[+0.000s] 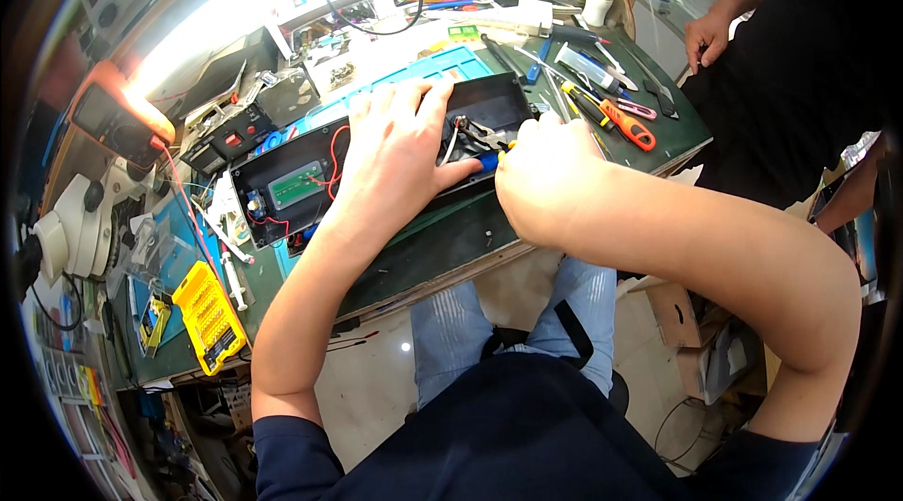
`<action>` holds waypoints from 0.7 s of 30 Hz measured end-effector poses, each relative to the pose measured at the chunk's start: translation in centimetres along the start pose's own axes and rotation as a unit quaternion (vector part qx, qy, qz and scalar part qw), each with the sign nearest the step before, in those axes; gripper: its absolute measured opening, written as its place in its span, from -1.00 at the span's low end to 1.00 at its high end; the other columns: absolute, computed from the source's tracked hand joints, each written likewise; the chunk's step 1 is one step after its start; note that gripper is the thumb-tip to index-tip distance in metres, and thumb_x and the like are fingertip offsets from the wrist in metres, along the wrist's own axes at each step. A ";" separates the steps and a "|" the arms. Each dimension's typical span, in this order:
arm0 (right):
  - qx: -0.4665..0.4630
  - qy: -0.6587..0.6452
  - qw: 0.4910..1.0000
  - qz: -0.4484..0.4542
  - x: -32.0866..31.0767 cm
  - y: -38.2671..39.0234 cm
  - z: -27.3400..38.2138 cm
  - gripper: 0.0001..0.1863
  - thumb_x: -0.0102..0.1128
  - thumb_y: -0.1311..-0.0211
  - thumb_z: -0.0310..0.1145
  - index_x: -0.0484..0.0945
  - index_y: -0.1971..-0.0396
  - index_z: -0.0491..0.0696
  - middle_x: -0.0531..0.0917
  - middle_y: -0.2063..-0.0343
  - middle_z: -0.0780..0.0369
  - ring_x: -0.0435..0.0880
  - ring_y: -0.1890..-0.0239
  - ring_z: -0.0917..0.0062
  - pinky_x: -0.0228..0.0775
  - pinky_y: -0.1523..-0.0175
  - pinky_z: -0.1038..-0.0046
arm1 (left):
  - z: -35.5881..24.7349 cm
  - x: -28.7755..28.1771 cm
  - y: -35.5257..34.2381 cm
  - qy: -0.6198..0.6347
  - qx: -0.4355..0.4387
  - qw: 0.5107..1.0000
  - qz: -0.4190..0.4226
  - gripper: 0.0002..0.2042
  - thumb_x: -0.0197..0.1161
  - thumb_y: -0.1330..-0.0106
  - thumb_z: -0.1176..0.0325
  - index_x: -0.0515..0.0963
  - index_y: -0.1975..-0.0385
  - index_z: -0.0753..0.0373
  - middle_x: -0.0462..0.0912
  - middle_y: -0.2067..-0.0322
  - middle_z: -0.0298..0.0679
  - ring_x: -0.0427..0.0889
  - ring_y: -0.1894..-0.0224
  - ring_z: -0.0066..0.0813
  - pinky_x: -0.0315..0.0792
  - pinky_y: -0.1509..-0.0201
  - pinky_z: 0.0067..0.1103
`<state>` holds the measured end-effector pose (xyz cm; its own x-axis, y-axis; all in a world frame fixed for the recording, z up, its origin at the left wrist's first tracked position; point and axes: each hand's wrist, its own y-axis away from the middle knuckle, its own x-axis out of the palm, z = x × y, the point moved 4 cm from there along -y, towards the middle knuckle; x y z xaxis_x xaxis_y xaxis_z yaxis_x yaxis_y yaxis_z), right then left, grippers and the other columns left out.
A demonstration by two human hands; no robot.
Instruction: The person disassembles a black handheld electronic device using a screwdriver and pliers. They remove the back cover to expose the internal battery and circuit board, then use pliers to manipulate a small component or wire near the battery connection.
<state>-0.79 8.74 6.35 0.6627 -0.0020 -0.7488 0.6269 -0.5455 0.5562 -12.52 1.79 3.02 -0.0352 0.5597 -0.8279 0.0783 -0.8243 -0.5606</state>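
Observation:
A long black open case (252, 183) lies slantwise on the bench in front of me. Inside its left part sit a green circuit board (297, 185) and red wires (334, 158). My left hand (395, 143) rests across the case, fingers spread over its far side and thumb reaching right towards a blue piece (489, 161). My right hand (546, 176) is closed at the right end, apparently around pliers (482, 136), whose metal head shows inside the case. Most of their handle is hidden by my fist.
Screwdrivers, including an orange-handled one (628, 125), and other tools lie at the right. At the left are an orange multimeter (120, 120), a yellow bit case (209, 318) and a white microscope (80, 223). Another person's hand (707, 40) hangs beyond the bench's right edge.

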 end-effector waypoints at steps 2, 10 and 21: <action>-0.003 0.007 1.000 0.004 -0.1 0.1 0.3 -0.26 0.67 0.01 -0.04 0.68 -0.22 0.05 0.61 -0.25 0.13 0.45 -0.35 0.23 0.41 -0.22 0.12 | 0.2 0.1 0.0 0.004 0.001 1.000 -0.001 -0.12 0.64 -0.02 -0.01 0.47 -0.33 0.34 0.60 -0.14 -0.10 0.50 -0.24 -0.13 0.24 -0.38 -0.13; 0.000 0.347 0.863 -0.368 2.5 -0.5 -2.8 -0.66 0.17 -0.31 -0.23 0.78 0.04 -0.02 0.58 -0.10 0.18 0.41 -0.21 0.33 0.20 -0.27 0.20 | 0.1 0.0 0.0 0.016 -0.002 1.000 -0.003 -0.12 0.64 -0.02 0.02 0.47 -0.33 0.35 0.59 -0.16 -0.09 0.50 -0.26 -0.11 0.25 -0.39 -0.12; -0.063 -0.044 0.816 -0.573 5.0 -2.1 -13.0 -0.74 0.25 -0.27 -0.23 0.74 0.28 -0.12 0.67 0.18 0.17 0.61 -0.02 0.25 0.47 -0.14 0.23 | -1.0 -0.4 -0.3 0.008 0.007 1.000 -0.008 -0.55 0.49 -0.25 -0.02 0.72 0.00 0.15 0.53 -0.24 0.00 0.49 -0.27 0.03 0.29 -0.34 -0.12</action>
<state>6.55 20.75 6.07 -0.4161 0.3858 -0.8234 0.8551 -0.1420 -0.4987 -11.55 1.87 3.53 -0.0212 0.5744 -0.8183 0.0636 -0.8160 -0.5745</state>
